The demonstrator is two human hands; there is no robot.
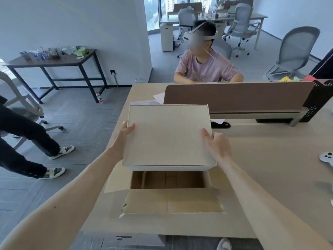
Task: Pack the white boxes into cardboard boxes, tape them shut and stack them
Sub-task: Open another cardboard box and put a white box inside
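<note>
The white box (pixel 167 136) is held level in the air between both hands, directly above the open cardboard box (pixel 173 202), which sits on the tabletop (pixel 270 159) with its flaps spread outward. The left grip (pixel 124 134) clasps the box's left edge, thumb lying on the lid and fingers hidden beneath. The right grip (pixel 216 143) clasps the right edge the same way, thumb on top. Beyond the brown divider (pixel 234 94), a seated person (pixel 203 67) in a pink shirt wears a headset.
</note>
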